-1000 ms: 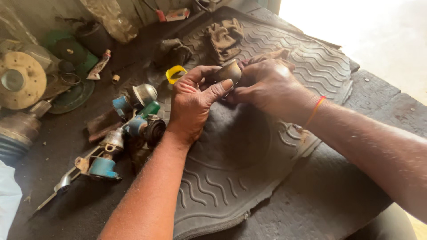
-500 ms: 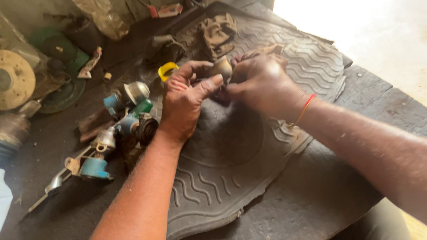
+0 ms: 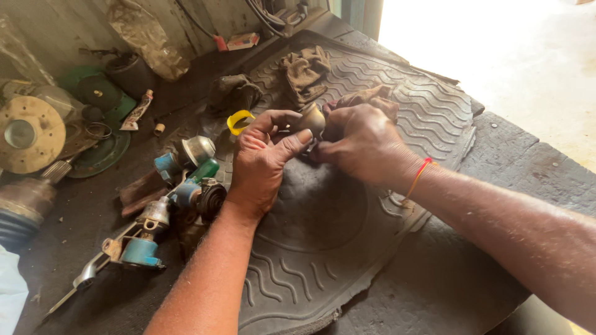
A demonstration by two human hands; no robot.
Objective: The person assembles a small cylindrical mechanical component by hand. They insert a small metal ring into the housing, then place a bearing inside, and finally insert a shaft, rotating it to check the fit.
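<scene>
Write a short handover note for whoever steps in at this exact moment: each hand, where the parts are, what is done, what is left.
Left hand: fingers grip the small round metal part.
Right hand: closed on the same part from the other side.
Both hands are above the ribbed rubber mat.
Beside the left wrist: blue-capped metal parts; a yellow ring lies behind.
Done: part picked up.
Left: cannot tell.

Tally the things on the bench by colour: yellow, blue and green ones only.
Yellow: 1, a ring beside the left hand.
Blue: 3, caps on the metal parts, top, middle and bottom.
Green: 3, a disc, a plate and a small cylinder.
Total: 7.
</scene>
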